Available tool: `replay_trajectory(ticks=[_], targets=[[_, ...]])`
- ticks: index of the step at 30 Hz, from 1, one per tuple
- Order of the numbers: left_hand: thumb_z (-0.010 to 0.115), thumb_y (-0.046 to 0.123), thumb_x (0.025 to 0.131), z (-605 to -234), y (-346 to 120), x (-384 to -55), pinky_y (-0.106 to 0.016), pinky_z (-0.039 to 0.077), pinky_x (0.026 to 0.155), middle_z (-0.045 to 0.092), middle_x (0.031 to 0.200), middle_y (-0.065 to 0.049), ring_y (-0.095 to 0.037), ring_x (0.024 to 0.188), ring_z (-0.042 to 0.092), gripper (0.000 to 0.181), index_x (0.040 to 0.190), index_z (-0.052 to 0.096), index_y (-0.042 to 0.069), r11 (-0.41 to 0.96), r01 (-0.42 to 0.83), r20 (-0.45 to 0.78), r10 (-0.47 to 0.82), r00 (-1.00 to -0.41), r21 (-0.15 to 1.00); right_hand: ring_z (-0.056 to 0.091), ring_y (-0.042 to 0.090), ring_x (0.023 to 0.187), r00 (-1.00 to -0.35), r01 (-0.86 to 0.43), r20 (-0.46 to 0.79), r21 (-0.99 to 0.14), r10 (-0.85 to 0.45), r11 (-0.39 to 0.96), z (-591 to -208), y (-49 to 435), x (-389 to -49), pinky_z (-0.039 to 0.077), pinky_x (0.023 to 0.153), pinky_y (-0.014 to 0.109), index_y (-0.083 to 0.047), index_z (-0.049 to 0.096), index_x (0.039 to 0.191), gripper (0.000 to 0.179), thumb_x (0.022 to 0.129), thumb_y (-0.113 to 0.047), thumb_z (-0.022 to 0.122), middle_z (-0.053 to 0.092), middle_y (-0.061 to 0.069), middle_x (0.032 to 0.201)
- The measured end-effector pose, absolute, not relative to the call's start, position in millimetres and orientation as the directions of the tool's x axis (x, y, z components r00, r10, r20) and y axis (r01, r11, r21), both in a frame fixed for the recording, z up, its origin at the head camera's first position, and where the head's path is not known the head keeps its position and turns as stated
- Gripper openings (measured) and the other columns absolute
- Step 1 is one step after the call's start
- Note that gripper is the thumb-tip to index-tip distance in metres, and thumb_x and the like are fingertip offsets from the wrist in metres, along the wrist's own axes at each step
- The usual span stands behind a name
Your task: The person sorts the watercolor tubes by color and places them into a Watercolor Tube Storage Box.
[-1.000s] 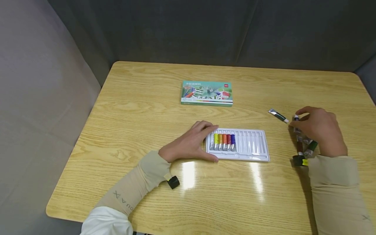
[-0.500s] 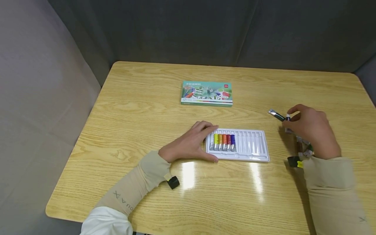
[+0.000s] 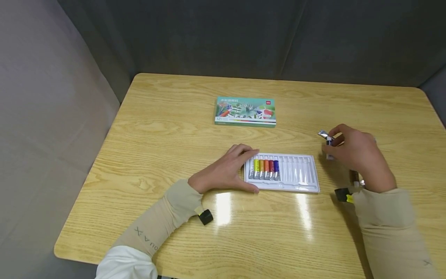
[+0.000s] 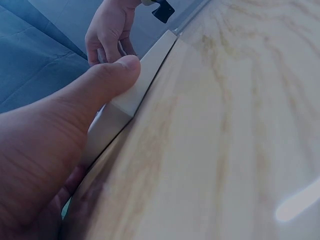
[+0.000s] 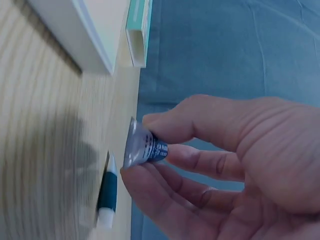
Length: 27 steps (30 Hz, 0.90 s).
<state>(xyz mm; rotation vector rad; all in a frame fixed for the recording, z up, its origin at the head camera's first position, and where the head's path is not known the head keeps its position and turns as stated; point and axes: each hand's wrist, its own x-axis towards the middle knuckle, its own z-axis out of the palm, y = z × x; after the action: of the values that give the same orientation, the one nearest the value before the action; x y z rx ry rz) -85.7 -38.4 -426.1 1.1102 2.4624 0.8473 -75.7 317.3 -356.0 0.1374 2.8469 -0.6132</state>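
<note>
At the near middle of the table lies a white plastic paint tray (image 3: pixel 296 188), several coloured paint tubes (image 3: pixel 266 169) filling its left slots. My left hand (image 3: pixel 228 168) holds the tray's left end between thumb and fingers; the left wrist view shows the thumb (image 4: pixel 107 80) along its near side. Right of the tray, my right hand (image 3: pixel 359 151) pinches a small silver and dark blue paint tube (image 5: pixel 146 147) above the table, its white cap (image 3: pixel 329 139) up in the head view. Behind it a dark green paint tube (image 5: pixel 108 192) lies on the wood, partly hidden in the head view.
A green illustrated paint box (image 3: pixel 245 111) lies farther back on the wooden table (image 3: pixel 167 128). More loose paint tubes (image 3: pixel 354 177) lie under my right wrist, mostly hidden by it. A dark curtain (image 3: pixel 223 38) hangs behind the table's far edge.
My right hand has moved left with the blue paint tube, away from the loose tubes and past the dark green one. My left hand and the tray have stayed put.
</note>
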Motion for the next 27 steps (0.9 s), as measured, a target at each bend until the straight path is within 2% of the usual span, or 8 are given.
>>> replay_trajectory(ticks=[16,27], targets=[[0.08,0.072,0.076,-426.4,-38.5,-85.8,-0.037,0.038,0.123,0.038,0.157,-0.001,-0.015,0.144,0.035,0.114,0.164,0.03,0.019,0.533,0.577,-0.038,0.754,-0.655,0.619,0.068,0.034,0.098,-0.959,0.06,-0.277,-0.415,-0.063,0.908,-354.1,275.4,-71.7,0.047,0.064,0.028,-0.003,0.058,0.125,0.042,0.095,-0.028,0.073,0.07,0.024,0.115],[0.08,0.072,0.076,-426.4,-37.7,-86.0,-0.037,0.038,0.123,0.038,0.157,-0.001,-0.015,0.145,0.034,0.114,0.164,0.03,0.019,0.537,0.579,-0.042,0.754,-0.655,0.613,0.066,0.027,0.092,-0.951,0.009,-0.28,-0.444,-0.13,0.896,-358.1,249.5,-67.2,0.046,0.07,0.03,-0.008,0.061,0.124,0.037,0.094,-0.026,0.074,0.072,0.017,0.109]])
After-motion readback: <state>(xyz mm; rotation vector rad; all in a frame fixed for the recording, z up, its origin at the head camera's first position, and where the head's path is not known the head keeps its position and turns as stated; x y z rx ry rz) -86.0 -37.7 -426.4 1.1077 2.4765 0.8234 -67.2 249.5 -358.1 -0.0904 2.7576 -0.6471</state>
